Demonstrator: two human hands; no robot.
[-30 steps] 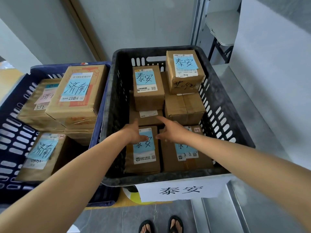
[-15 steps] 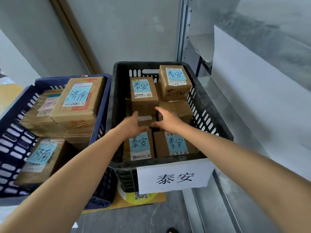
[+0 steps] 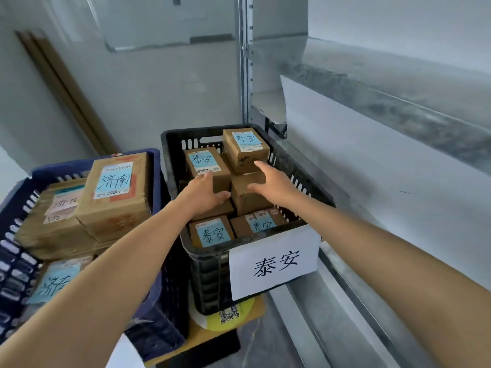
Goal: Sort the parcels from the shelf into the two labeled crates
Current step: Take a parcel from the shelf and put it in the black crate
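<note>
lower left, the blue crate (image 3: 157, 168) sits stacked; mid-frame, left hand (image 3: 202, 193) and right hand (image 3: 273, 181), fingers loose and gripping nothing, hover over parcels (image 3: 207, 166) packed in the black crate (image 3: 210, 277), so a drop seems finished and the next move likely reaches right to the shelf (image 3: 385, 155).

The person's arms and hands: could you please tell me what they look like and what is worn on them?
Both forearms are bare to the frame edge; no sleeves show. The left hand and right hand wear no gloves, and no watch, bracelet or ring is visible.
</note>
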